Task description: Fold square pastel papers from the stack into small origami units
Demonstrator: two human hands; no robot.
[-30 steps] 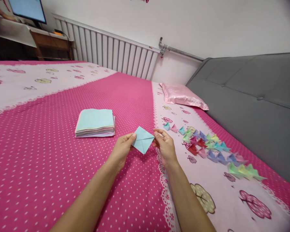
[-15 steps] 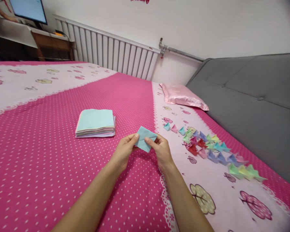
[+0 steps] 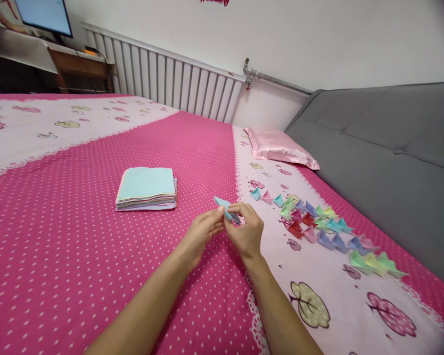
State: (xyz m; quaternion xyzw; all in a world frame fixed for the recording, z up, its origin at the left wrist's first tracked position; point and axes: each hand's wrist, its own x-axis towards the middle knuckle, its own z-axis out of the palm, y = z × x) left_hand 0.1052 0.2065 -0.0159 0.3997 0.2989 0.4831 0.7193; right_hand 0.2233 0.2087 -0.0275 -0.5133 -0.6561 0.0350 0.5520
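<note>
A small folded piece of light blue paper [image 3: 223, 202] is held above the bed, turned nearly edge-on to me. My right hand [image 3: 246, 229] pinches it between thumb and fingers, covering part of it. My left hand [image 3: 203, 231] has its thumb and fingertips at the paper's near left edge, closed against it. Left of my hands lies a stack of square coloured paper [image 3: 146, 183] with a pale blue sheet on top. To the right stand several folded paper boats [image 3: 310, 220] in blue, pink, green, red, purple and yellow.
The bed [image 3: 77, 246] has a pink dotted and tree-printed cover. A pink pillow [image 3: 281, 147] lies by the grey headboard [image 3: 385, 148]. Behind are a radiator [image 3: 163, 74] and a desk with a monitor [image 3: 44, 17], where another person's arm [image 3: 2, 17] rests.
The blue paper has turned from showing its flat face to nearly edge-on. My hands have come closer together, and my right fingers now wrap over the paper.
</note>
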